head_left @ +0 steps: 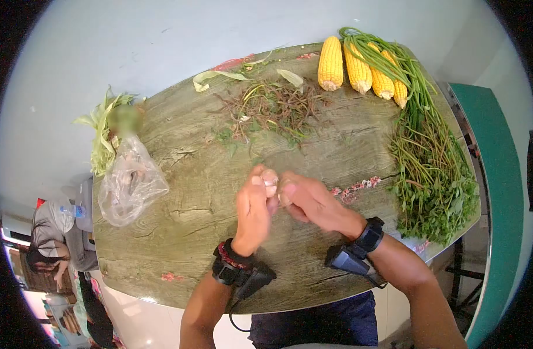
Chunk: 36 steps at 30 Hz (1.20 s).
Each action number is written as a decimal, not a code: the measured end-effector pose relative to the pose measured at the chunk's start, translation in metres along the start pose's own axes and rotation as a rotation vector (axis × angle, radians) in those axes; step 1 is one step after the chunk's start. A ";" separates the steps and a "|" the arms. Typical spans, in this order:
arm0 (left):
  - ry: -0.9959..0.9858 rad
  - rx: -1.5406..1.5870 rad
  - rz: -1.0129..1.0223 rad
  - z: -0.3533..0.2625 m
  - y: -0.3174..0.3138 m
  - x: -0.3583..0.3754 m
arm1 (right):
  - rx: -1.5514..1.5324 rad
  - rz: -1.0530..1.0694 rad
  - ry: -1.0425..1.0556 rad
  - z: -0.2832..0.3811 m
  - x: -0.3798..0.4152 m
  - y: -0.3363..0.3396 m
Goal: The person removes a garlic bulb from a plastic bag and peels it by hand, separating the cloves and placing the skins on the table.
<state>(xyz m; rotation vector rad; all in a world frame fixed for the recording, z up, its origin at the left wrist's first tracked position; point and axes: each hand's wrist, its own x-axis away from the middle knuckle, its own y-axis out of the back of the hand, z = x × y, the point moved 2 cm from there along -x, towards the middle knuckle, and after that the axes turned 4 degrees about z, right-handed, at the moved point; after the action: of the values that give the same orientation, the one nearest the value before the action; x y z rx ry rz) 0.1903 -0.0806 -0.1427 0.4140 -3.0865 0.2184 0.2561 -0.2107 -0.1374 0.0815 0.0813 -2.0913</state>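
Observation:
Over the middle of the table, my left hand is closed around a pale, pinkish-white garlic bulb, which shows between thumb and fingers. My right hand is right beside it, its fingers curled and pressed together, slightly blurred by motion. What those right fingertips pinch is hidden. Just beyond both hands lies a loose pile of brown and green stem scraps. To the left, a clear plastic bag rests on the wooden table with some pinkish-brown things inside that I cannot make out.
Several peeled corn cobs lie at the back right. Long green beans and a heap of leafy greens run down the right side. Corn husks sit at the left edge. A person is in the left background.

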 end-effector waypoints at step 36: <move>-0.339 -0.335 -0.033 -0.001 0.005 -0.009 | 0.485 -0.409 0.303 0.005 -0.003 0.016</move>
<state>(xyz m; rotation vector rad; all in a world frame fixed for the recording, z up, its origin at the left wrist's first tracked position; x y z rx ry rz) 0.1974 -0.0734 -0.1423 0.5329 -3.3425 -0.4080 0.2714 -0.2161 -0.1329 0.7284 -0.2493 -2.4493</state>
